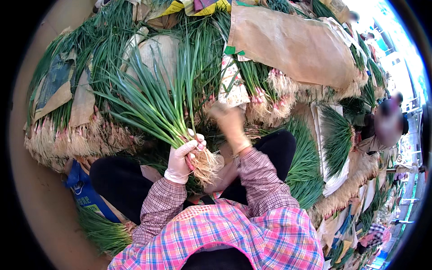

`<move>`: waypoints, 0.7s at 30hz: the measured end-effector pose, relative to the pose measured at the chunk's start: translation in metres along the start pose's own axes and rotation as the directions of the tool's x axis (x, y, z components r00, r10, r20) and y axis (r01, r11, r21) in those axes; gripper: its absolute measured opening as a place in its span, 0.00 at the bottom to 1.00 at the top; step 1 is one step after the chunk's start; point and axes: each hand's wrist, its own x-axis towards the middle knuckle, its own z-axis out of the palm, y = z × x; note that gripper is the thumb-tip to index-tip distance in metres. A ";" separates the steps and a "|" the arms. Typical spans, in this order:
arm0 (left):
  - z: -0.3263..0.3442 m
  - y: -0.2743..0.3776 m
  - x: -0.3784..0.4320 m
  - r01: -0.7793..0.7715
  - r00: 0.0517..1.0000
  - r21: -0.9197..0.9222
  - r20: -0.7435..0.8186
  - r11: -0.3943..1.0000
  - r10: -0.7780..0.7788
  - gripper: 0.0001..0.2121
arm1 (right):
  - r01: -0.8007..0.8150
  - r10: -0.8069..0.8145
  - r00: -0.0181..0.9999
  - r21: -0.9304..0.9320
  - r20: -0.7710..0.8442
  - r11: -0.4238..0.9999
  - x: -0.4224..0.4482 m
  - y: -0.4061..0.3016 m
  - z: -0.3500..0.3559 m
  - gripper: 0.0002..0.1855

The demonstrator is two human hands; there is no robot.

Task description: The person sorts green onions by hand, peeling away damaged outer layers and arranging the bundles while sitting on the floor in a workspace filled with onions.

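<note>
My left hand (179,162), in a pale glove, grips a bunch of scallion-like plants (168,118) near the bulbs. Their long green leaves fan up and left, and the pinkish bulbs and straw-coloured roots (206,167) hang beside my palm. My right hand (230,126), gloved too, is motion-blurred to the right of the bunch, over the lower edge of the heap. Whether its fingers hold anything cannot be made out. Behind both hands lies a heap of the same plants (111,60), roots towards me.
A brown woven sack (290,47) covers part of the heap. Loose plants (303,165) lie by my right knee, and another bundle (104,231) is at lower left beside a blue bag (89,192). Another person (388,121) is at the right.
</note>
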 end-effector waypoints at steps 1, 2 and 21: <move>0.002 0.000 0.003 -0.009 1.000 0.016 -0.017 1.000 0.009 0.14 | -0.177 0.148 0.980 -0.241 -0.137 0.954 0.017 -0.024 -0.034 0.19; 0.011 -0.003 0.007 0.012 1.000 0.061 -0.001 0.998 -0.012 0.17 | -0.097 -0.091 0.915 -0.432 -0.393 0.896 0.042 0.011 -0.059 0.17; 0.008 -0.023 0.019 0.227 0.974 0.317 -0.076 0.921 -0.214 0.08 | -0.410 0.398 0.874 0.864 0.281 0.291 -0.018 0.011 0.006 0.09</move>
